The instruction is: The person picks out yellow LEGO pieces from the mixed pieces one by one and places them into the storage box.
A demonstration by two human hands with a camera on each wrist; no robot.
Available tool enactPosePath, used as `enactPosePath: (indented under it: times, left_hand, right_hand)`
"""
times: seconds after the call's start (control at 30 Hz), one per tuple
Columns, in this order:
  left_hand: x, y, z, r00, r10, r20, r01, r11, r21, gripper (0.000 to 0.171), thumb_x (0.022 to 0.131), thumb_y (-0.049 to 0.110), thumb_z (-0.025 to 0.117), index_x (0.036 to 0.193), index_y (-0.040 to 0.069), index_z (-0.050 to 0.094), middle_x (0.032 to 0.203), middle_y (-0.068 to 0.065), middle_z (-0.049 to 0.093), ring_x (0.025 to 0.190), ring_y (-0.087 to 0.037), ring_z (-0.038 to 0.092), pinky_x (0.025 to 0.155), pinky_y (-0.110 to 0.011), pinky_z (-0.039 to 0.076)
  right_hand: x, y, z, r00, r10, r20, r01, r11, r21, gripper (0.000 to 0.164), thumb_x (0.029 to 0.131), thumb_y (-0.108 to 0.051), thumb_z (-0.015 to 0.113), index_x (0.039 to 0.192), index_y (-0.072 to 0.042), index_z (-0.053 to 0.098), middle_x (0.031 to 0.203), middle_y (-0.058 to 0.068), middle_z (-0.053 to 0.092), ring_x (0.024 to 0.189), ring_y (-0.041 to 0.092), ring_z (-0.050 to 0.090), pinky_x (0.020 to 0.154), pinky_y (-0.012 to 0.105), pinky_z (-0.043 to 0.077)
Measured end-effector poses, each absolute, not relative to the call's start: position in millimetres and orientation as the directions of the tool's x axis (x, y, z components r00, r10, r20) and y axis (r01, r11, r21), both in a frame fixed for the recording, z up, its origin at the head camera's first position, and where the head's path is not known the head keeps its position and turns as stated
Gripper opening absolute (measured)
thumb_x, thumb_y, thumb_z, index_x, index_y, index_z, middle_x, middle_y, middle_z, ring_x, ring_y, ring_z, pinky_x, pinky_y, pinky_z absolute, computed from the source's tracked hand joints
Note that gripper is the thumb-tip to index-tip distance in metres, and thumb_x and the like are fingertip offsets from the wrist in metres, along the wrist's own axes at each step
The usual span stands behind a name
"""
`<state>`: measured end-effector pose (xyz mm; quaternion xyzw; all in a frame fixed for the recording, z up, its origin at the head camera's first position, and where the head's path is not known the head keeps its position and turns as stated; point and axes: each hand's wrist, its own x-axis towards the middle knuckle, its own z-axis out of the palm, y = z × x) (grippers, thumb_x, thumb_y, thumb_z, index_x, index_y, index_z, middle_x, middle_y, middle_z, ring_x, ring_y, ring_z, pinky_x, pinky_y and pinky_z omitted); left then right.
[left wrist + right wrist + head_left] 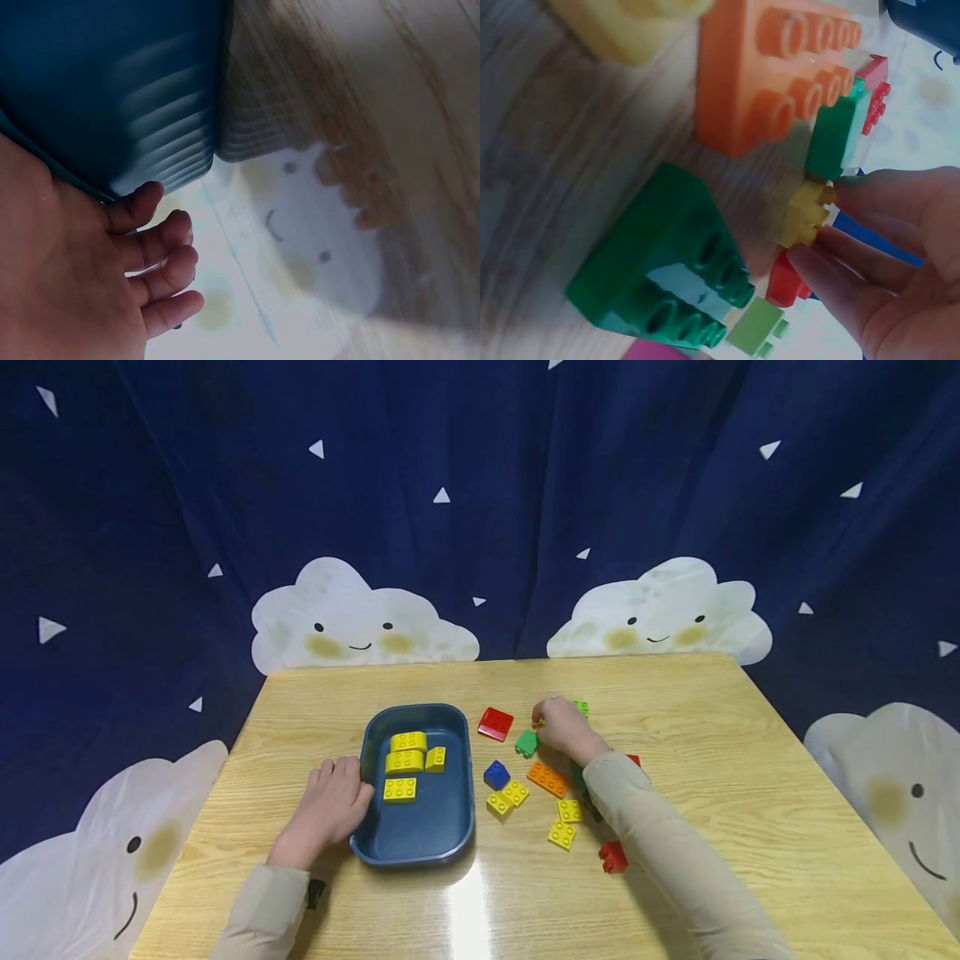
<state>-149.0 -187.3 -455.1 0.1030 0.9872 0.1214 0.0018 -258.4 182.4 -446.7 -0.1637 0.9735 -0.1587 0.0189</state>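
Observation:
In the head view my right hand (pixel 564 725) reaches over the loose toy bricks right of a dark blue tray. Its thumb and fingertips pinch a small yellow brick (pixel 802 214), which sits between a green brick (pixel 838 135) and a red brick (pixel 784 281) in the right wrist view. My left hand (pixel 333 797) rests beside the tray (pixel 417 862) at its left rim, its fingers loosely bent in the left wrist view. Its thumb is hidden there. Inside the tray lie several yellow bricks (pixel 400 790), among them some with curved sides.
Between tray and right arm lie an orange brick (pixel 548 779), a blue brick (pixel 496 774), several yellow bricks (pixel 562 835) and a red tile-like piece (pixel 496 724). Another red brick (pixel 613 857) lies near the right forearm, which covers part of a dark green brick (pixel 660 262).

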Motion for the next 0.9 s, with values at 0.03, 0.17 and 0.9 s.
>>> enactPosePath:
  times: [0.03,0.17,0.9]
  left_hand:
    - [-149.0,-187.3,-455.2,-0.979,0.203,0.021,0.202,0.949,0.24,0.022,0.089,0.022,0.043,0.097,0.001,0.045,0.086,-0.008,0.042,0.084,-0.029,0.036,0.074,-0.042,0.027]
    - [-149.2,-187.6,-455.1,-0.979,0.203,0.018,0.201,0.949,0.242,0.023,0.089,0.022,0.043,0.098,0.001,0.045,0.087,-0.009,0.042,0.084,-0.029,0.036,0.075,-0.042,0.027]
    - [-149.0,-187.7,-455.7,-0.979,0.203,0.018,0.201,0.945,0.259,0.02,0.088,0.022,0.043,0.095,0.003,0.045,0.086,-0.007,0.042,0.083,-0.028,0.035,0.074,-0.041,0.027]
  right_hand:
    - [-258.4,182.9,-447.8,-0.947,-0.322,0.016,-0.31,0.895,-0.322,0.02,0.073,0.001,0.063,0.091,-0.001,0.071,0.093,0.011,0.068,0.087,0.027,0.061,0.078,0.039,0.049]
    - [-258.0,183.9,-450.8,-0.948,-0.319,-0.002,-0.3,0.892,-0.339,0.022,0.071,0.004,0.062,0.091,-0.001,0.07,0.092,0.011,0.067,0.083,0.025,0.06,0.078,0.039,0.049]
    - [-253.4,179.6,-457.1,-0.96,-0.276,-0.042,-0.25,0.918,-0.307,0.028,0.073,0.01,0.06,0.096,-0.002,0.07,0.094,0.01,0.064,0.083,0.023,0.055,0.083,0.038,0.047]
